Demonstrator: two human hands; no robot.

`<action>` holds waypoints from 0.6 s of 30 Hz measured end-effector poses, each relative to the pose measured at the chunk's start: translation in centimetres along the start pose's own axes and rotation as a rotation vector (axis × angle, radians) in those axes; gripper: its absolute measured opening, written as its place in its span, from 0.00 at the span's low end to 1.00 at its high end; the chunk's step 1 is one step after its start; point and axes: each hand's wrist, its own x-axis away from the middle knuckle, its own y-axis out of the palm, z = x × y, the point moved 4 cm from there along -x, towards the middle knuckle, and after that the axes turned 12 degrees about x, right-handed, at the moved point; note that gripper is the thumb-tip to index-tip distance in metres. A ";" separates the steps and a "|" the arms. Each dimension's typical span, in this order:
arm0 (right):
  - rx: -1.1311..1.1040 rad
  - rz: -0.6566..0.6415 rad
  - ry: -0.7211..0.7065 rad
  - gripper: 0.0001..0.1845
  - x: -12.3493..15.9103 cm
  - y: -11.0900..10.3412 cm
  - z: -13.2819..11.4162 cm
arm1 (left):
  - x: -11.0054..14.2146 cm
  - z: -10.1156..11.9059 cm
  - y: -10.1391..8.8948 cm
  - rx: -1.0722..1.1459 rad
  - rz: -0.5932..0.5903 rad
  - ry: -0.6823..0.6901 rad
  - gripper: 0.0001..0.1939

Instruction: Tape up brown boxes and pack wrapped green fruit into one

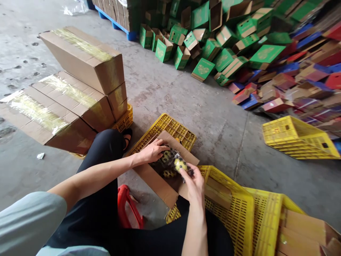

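Observation:
An uncovered cardboard box (156,185) with its flaps raised lies before me, on an upturned yellow crate (178,128). My right hand (195,183) pinches a yellow-green round fruit (180,163) in clear wrap with black spots, holding it over the box's right side. At the far left part of the box is my left hand (153,152), fingers curled at the edge of another wrapped fruit (166,156). What its fingertips grip is hidden. Another yellow piece (169,173) shows lower inside the box.
Taped cartons (87,57) are stacked on a yellow crate at left. Yellow crates (231,209) stand at my right, one holding cardboard. A red stool (128,208) is between my legs. Green boxes (204,69) and red-blue boxes (277,105) lie heaped behind; another yellow crate (295,137) is at right.

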 end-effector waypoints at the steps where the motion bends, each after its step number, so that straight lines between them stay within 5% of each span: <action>1: -0.117 -0.019 0.024 0.30 0.0 0.0 0.0 | -0.1 0.3 -0.1 0.035 0.018 -0.002 0.24; 4: -0.328 -0.088 0.051 0.32 0.3 0.5 -0.4 | -0.4 1.1 0.0 0.273 0.013 -0.030 0.19; 9: -0.399 -0.173 0.038 0.28 0.7 1.7 -1.2 | -0.5 1.5 2.0 0.710 -0.147 -0.193 0.35; 18: -0.145 -0.128 -0.215 0.33 0.4 1.7 -2.0 | -0.3 0.5 2.7 0.707 -0.063 -0.316 0.34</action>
